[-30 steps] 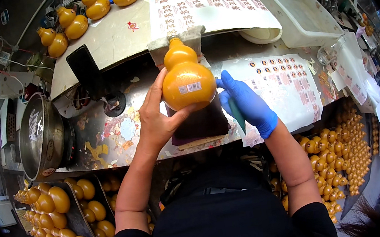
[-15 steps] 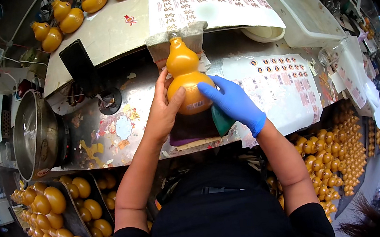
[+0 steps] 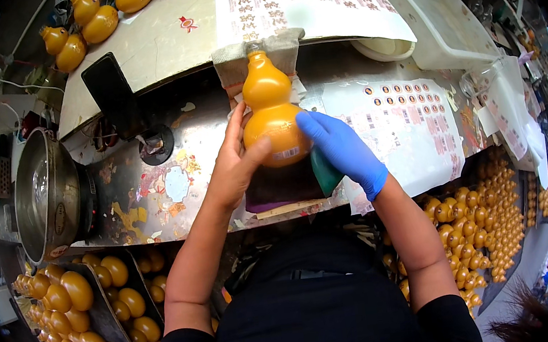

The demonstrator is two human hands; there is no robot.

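- Hands were clamped on a yellow gourd-shaped bottle (image 3: 274, 130), one from each side of its wide lower bulb.
- The left hand (image 3: 230, 169) was bare, its fingers along the bulb's left side and its thumb over the front, near a small white label.
- The right hand (image 3: 343, 153), in a blue glove, pressed its thumb to the right side; a green piece (image 3: 325, 173) showed just below that hand.
- The bottle lay above a dark pad (image 3: 283, 189) at the table's near edge, its neck pointing away from the person onto a grey cloth (image 3: 231, 65).
- To the right, a sheet of stickers (image 3: 411, 131) lay on the table (image 3: 163, 204).
- To the left stood a phone (image 3: 107, 85) on a round-based stand, then a metal pan (image 3: 47, 197).
- Beyond the cloth, a printed sheet (image 3: 316, 11) covered part of a raised board (image 3: 139, 58), with a white tub (image 3: 433, 24) to its right.
- More yellow gourds (image 3: 75, 295) crowded the trays below, on both sides.
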